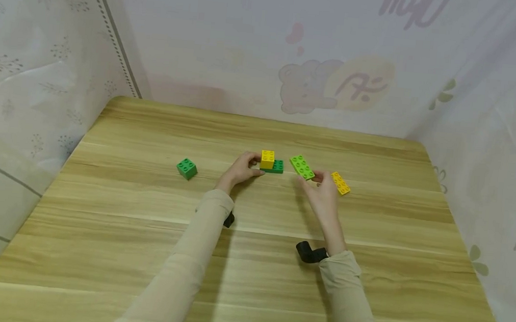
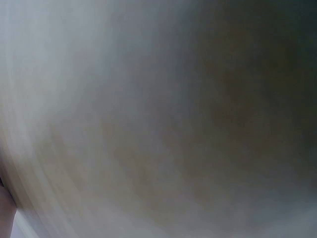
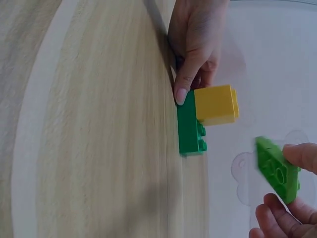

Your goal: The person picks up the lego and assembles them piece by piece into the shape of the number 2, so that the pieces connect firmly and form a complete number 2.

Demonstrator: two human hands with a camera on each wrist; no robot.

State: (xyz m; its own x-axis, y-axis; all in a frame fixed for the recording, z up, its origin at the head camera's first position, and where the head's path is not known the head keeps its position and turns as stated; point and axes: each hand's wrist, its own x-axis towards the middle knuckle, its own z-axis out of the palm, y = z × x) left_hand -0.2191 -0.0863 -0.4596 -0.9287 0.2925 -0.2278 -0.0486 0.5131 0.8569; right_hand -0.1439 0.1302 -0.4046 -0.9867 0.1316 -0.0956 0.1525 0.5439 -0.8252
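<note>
My left hand (image 1: 241,167) pinches the left end of a dark green brick (image 1: 278,167) lying on the table. A yellow square brick (image 1: 267,159) stands on that brick's left half, leaving the studs at its right end bare. In the right wrist view, the left thumb lies along the side of the dark green brick (image 3: 188,129), below the yellow brick (image 3: 214,105). To the right, my right hand (image 1: 324,197) holds a light green brick (image 1: 302,167) by its near end, tilted in the air. Its hollow underside shows in the right wrist view. The left wrist view is a blur.
A flat yellow brick (image 1: 341,183) lies just right of my right hand. Farther left sits a green square brick (image 1: 187,168). Wood-grain table (image 1: 256,283) runs back to a printed curtain (image 1: 230,56), with more curtain along both sides.
</note>
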